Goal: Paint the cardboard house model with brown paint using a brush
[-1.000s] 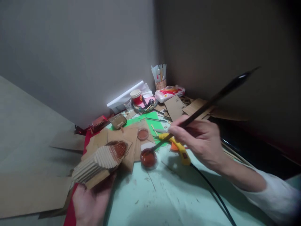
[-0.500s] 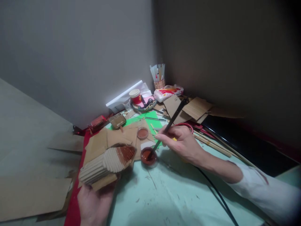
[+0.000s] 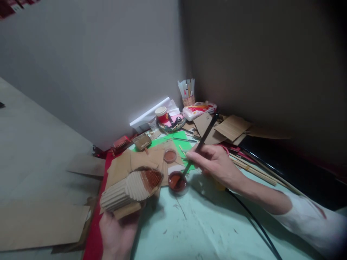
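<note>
My left hand (image 3: pixel 118 231) grips a small cardboard model (image 3: pixel 130 189) from below, at the table's left side. Its ridged corrugated surface is pale, except for a reddish-brown painted patch at the far right end. Pinched in my right hand (image 3: pixel 214 162) is a long black paintbrush (image 3: pixel 203 141), slanting down to the left. The brush tip sits in a small round dish of reddish-brown paint (image 3: pixel 177 183), just right of the model. Behind that dish lies a round lid (image 3: pixel 170 155) with brown residue.
Cardboard sheets (image 3: pixel 116 169) lie under and behind the model. A red paper cup (image 3: pixel 162 115) stands on a cluttered tray at the back, near a holder of sticks (image 3: pixel 188 97). Wooden strips (image 3: pixel 255 171) and a black cable (image 3: pixel 252 220) lie to the right. Walls close off the back.
The whole scene has shifted right and slightly down as my head turned. Both hands keep their holds, and the brush tip remains in the paint dish.
</note>
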Action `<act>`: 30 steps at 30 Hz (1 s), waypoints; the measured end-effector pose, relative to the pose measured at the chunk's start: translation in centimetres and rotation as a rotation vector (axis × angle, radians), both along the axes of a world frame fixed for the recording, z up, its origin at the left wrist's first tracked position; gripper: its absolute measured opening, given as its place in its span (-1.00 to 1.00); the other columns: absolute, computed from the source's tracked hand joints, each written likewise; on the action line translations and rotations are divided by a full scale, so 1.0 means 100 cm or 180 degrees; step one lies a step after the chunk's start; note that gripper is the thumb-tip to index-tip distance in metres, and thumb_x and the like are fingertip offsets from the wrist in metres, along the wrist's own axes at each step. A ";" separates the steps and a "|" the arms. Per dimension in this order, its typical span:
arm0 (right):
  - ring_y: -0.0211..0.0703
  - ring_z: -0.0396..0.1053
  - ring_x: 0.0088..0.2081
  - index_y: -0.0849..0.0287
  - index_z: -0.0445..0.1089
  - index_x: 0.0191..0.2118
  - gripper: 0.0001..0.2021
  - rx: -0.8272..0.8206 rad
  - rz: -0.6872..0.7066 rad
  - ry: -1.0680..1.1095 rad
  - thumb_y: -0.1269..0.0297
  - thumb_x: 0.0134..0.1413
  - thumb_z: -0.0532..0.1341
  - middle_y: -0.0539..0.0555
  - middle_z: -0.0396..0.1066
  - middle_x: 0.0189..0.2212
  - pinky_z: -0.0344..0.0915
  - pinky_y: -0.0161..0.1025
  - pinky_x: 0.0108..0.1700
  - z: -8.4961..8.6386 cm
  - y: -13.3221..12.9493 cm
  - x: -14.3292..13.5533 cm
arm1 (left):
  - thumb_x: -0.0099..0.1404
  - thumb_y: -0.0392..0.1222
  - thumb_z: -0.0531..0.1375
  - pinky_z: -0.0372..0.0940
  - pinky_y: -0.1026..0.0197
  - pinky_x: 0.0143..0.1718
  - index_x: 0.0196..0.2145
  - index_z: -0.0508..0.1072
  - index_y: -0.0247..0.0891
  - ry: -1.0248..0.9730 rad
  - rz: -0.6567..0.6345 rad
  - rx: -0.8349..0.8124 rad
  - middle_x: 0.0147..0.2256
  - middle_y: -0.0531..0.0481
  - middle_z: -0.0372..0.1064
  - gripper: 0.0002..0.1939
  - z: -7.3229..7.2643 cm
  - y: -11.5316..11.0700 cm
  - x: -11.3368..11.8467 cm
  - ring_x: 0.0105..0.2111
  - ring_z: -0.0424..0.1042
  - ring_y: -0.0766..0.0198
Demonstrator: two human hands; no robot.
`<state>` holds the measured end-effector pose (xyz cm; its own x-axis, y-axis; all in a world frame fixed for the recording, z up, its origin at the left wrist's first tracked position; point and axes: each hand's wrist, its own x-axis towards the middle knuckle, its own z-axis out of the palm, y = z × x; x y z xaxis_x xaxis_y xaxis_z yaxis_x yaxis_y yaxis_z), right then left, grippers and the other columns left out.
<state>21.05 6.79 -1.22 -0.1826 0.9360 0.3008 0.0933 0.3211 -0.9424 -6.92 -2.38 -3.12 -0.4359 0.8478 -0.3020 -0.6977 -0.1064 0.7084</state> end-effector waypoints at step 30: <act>-0.22 0.42 -0.47 -0.03 0.61 -0.21 -0.84 0.1577 -0.0512 0.1172 0.40 0.18 0.33 -0.06 0.49 -0.45 0.42 -0.31 -0.45 0.030 -0.048 0.011 | 0.33 -0.15 0.13 0.51 -0.07 -0.09 0.24 0.41 -0.07 -0.0072 -0.0508 0.0350 0.11 -0.19 0.52 -0.47 -0.009 0.002 0.015 0.02 0.54 -0.11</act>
